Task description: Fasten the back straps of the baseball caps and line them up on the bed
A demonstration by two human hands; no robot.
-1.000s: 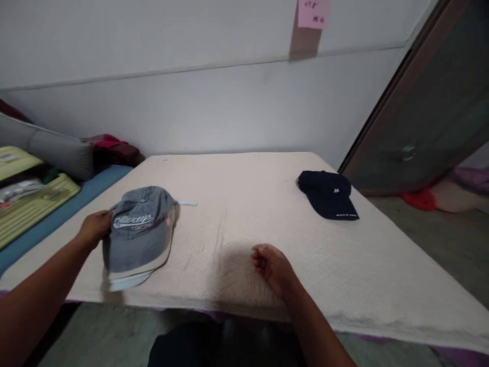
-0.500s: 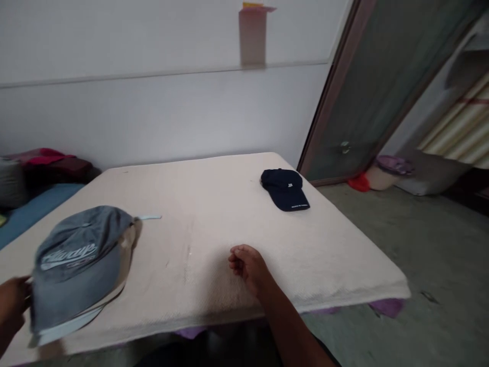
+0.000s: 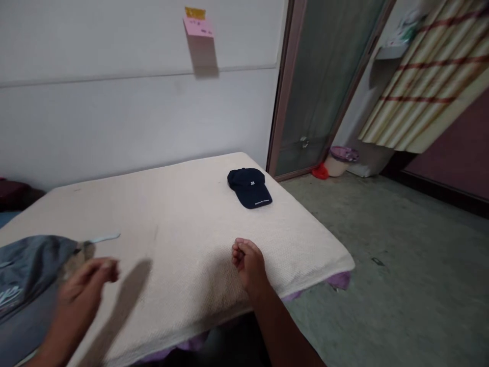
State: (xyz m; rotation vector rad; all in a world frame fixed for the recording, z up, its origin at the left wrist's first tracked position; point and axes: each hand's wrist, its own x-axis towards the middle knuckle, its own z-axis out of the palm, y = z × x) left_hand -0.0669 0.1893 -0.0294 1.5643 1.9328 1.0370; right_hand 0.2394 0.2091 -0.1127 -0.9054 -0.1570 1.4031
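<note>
The left hand (image 3: 82, 295), blurred, has let go of the gray baseball cap (image 3: 32, 265), leaving it unheld by the cream cloth's (image 3: 175, 219) left edge. The right hand (image 3: 250, 262) stays loosely clenched, seemingly empty, above the near edge; the navy baseball cap (image 3: 250, 188) lies near the far right corner.

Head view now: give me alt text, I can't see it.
A blurred left hand is in front of a grey-blue fabric cap cut off at the left edge. The right hand, fingers curled, hovers over a cream textured cloth. A navy fabric cap lies beyond, near the cloth's far right corner.
</note>
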